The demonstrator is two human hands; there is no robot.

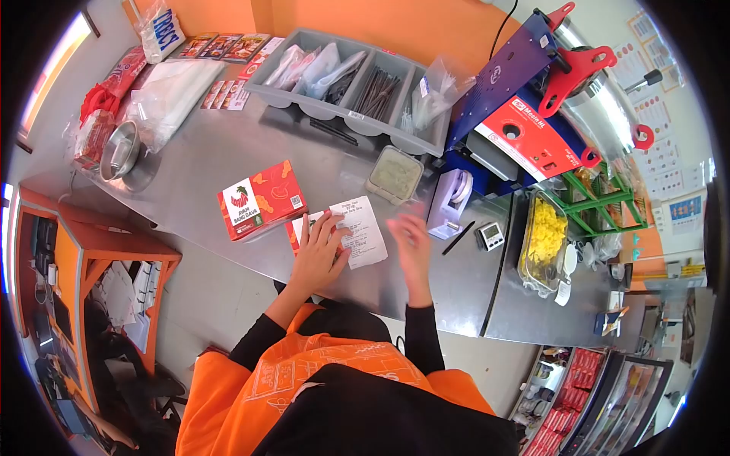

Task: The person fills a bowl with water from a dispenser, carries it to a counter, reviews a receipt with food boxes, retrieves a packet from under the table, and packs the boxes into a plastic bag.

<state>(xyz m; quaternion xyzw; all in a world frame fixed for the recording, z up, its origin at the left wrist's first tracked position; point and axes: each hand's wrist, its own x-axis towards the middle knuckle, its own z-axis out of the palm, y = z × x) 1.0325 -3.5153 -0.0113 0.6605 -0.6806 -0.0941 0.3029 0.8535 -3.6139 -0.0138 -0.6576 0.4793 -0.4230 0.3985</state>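
My left hand lies flat with spread fingers on a white printed receipt and the red box partly under it. Nearby on the left stands another red and white food box. To the right of the receipt, my right hand is raised over the steel counter, its fingers smeared by motion. The nearest thing to it is a white tape dispenser. Whether the right fingers hold anything does not show.
A grey divided bin holds wrapped utensils on the steel counter. Also there are a square tub, a black pen, a timer, a sealing machine, a yellow-filled container and a metal bowl.
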